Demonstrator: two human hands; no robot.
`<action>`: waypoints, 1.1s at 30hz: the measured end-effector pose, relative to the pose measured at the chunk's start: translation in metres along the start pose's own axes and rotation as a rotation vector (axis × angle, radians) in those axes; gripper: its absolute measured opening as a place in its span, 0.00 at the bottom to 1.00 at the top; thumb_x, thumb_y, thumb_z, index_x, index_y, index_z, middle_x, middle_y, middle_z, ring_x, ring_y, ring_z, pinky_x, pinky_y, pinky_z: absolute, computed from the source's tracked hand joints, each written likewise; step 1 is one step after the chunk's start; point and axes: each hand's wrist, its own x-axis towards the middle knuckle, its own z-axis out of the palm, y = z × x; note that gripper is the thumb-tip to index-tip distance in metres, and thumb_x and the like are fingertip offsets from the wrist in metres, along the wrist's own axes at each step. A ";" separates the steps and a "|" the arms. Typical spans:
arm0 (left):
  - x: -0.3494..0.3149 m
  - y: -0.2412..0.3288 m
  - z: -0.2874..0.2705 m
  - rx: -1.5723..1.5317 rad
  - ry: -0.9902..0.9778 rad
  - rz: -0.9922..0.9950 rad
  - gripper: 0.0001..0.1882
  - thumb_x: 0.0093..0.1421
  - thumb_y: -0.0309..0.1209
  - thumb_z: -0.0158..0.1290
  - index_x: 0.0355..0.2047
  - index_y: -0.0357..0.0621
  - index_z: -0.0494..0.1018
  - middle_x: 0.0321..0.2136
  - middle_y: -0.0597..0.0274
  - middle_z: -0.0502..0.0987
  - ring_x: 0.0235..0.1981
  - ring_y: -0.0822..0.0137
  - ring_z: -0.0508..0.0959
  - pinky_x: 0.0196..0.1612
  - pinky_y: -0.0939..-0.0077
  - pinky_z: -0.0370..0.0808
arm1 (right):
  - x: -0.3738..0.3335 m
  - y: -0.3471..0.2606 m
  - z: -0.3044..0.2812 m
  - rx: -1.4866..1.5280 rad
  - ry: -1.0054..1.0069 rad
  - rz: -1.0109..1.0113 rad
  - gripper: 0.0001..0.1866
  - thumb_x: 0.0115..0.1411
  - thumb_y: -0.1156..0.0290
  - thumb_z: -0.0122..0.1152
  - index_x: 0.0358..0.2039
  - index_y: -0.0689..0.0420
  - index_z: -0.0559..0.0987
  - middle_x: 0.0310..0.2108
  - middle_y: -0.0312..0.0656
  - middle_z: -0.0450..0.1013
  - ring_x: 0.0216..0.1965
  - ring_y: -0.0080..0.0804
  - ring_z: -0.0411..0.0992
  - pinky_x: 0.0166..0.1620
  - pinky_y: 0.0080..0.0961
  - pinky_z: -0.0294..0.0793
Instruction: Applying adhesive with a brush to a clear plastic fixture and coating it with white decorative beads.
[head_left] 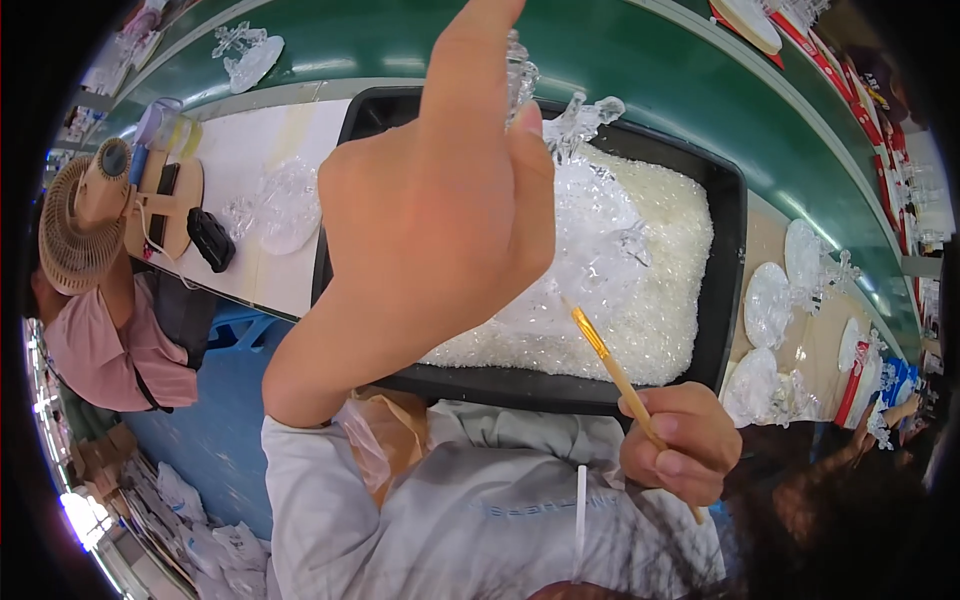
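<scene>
My left hand [430, 200] is raised close in front of the view, over the left part of a black tray [732, 300]. Its index finger stretches upward and its thumb stands apart; the other fingers are hidden. Beyond it, a clear plastic ornament with a round white base [590, 220] and a branched clear top [580, 122] lies on white glittery granules [665, 320] in the tray. My right hand [685, 440], at the tray's near edge, pinches a thin wooden paintbrush [622, 378]. The brush tip points up-left toward the round base.
More clear ornaments lie left [290, 205] and right [768, 305] of the tray, and another [250, 60] on the green surface behind. A beige fan [85, 200] and a black object [210, 240] are at left. Another person in pink [120, 345] sits there.
</scene>
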 end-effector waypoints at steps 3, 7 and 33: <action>0.001 0.003 0.002 0.055 -0.011 0.001 0.20 0.57 0.22 0.55 0.50 0.31 0.70 0.34 0.60 0.75 0.13 0.77 0.64 0.17 0.82 0.60 | 0.001 -0.003 0.005 -0.043 -0.031 -0.001 0.15 0.53 0.82 0.61 0.42 0.61 0.70 0.32 0.51 0.70 0.18 0.43 0.75 0.16 0.25 0.75; 0.002 0.008 -0.001 0.120 -0.029 0.008 0.22 0.55 0.21 0.56 0.51 0.32 0.69 0.30 0.61 0.74 0.12 0.76 0.64 0.16 0.80 0.60 | 0.008 -0.005 0.013 -0.031 0.045 0.006 0.14 0.48 0.85 0.67 0.36 0.63 0.76 0.29 0.47 0.71 0.21 0.44 0.77 0.17 0.23 0.76; -0.001 0.020 -0.009 0.175 -0.093 0.002 0.28 0.52 0.21 0.55 0.56 0.35 0.66 0.13 0.65 0.68 0.08 0.67 0.66 0.13 0.73 0.61 | 0.008 -0.006 0.014 0.112 0.002 0.056 0.15 0.44 0.86 0.65 0.36 0.66 0.76 0.32 0.54 0.72 0.24 0.49 0.78 0.20 0.29 0.79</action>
